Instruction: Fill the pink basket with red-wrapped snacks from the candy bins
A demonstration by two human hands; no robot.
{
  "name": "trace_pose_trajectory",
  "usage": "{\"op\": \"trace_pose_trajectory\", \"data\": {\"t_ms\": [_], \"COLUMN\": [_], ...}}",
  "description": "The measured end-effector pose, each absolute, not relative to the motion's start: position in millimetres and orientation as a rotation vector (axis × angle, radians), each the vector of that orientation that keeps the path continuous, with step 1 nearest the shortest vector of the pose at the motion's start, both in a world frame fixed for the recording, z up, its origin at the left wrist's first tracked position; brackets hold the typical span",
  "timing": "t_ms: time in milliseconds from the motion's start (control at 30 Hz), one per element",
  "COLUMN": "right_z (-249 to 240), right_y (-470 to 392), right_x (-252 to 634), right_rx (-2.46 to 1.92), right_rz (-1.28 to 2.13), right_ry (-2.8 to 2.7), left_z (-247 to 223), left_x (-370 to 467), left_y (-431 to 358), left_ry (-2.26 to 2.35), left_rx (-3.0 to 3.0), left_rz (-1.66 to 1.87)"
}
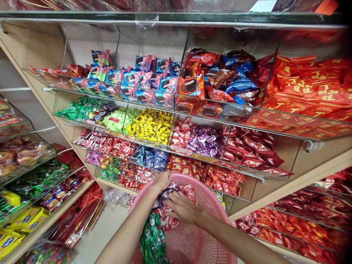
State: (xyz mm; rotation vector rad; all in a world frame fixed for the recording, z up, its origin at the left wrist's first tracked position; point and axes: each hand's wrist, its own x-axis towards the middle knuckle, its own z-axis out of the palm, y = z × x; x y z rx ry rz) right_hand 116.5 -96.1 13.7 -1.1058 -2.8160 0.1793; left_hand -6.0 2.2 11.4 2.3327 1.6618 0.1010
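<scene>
A pink plastic basket [213, 205] stands below the shelves, with wrapped candies inside. My left hand [161, 182] is at its far rim, fingers closed over the edge; the fingertips are partly hidden. Inside the basket, my right hand [183, 208] lies palm down on the candies with its fingers apart. Under and around those fingers are red-and-white wrapped candies [168, 223] and purple-and-white wrapped candies [171, 187]. Green wrapped candies [154, 238] form a pile on the basket's left side, below my left forearm.
Glass-fronted shelves ahead hold yellow candies [151, 126], purple candies [205, 141], pink-and-blue cookie packets [137, 80] and red packets [308, 84]. More stocked shelves flank both sides, with yellow packs [30, 218] low on the left. Red bags [79, 216] stand on the floor.
</scene>
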Motion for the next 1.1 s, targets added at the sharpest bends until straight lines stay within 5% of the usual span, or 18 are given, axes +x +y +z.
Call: {"op": "trace_pose_trajectory", "data": {"t_ms": [400,1100], "right_z": [46,22], "right_y": [-87,-105], "right_x": [145,101], "right_rx": [-1.317,-0.985], "right_rz": [0.41,0.348], "right_ry": [-2.326,-2.804], "left_z": [13,9], "left_x": [-9,-7], "left_y": [3,5], "left_ry": [1.632,1.661], "left_rx": [2.297,2.365], "left_rz": [0.072,0.073]}}
